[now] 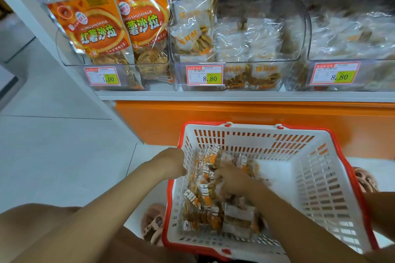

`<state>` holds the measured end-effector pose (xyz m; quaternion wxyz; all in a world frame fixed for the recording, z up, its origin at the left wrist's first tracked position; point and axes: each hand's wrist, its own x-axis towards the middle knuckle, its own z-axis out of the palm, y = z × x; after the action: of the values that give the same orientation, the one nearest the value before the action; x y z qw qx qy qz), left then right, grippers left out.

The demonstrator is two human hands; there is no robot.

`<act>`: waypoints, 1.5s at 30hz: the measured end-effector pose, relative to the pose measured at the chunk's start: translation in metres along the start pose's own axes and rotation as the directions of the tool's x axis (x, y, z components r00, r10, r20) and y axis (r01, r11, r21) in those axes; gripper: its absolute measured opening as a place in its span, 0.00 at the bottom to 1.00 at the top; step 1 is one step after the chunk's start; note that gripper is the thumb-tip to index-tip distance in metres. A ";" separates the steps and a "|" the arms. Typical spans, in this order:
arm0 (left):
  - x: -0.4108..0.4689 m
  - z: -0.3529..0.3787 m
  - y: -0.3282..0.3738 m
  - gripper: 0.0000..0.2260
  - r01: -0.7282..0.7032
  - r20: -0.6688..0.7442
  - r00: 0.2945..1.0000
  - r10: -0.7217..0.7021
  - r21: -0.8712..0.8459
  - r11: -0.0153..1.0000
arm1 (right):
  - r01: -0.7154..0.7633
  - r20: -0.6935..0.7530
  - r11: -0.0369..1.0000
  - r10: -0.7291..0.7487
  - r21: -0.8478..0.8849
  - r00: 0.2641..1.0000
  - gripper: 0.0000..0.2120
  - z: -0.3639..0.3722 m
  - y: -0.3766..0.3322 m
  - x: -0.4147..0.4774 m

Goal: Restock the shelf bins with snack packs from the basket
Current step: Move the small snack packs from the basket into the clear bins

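A white basket with a red rim stands on the floor below the shelf. Several small clear snack packs with orange and white print lie heaped in its left half. My left hand reaches over the basket's left wall, and its fingers are hidden among the packs behind that wall. My right hand is down in the heap, fingers curled round a few packs. Above, the middle clear shelf bin holds similar packs.
The left bin holds big orange snack bags. A right bin holds more clear packs. Price tags hang on the bin fronts. An orange base panel runs under the shelf. My sandalled feet flank the basket on white floor tiles.
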<state>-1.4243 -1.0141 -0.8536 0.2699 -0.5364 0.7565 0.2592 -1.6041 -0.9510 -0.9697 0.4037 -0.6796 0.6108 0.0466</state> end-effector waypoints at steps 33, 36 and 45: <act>-0.046 -0.135 -0.016 0.15 -0.484 -0.684 0.726 -0.076 -0.586 0.650 | 0.473 -0.683 0.788 -0.093 0.394 0.724 0.06 -0.247 -0.119 -0.102; -0.034 -0.134 -0.010 0.10 -0.479 -0.709 0.698 -0.096 -0.562 0.674 | 0.397 -0.622 0.884 -0.169 0.247 0.765 0.06 -0.278 -0.133 -0.083; -0.030 -0.138 -0.007 0.05 -0.456 -0.751 0.657 -0.066 -0.466 0.758 | 0.245 -0.579 0.967 -0.165 0.063 0.799 0.23 -0.322 -0.140 -0.043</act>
<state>-1.4278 -1.0898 -0.7348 -0.2774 -0.5602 0.7263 0.2858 -1.6316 -1.1219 -0.6616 0.2508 -0.6958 0.6275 -0.2435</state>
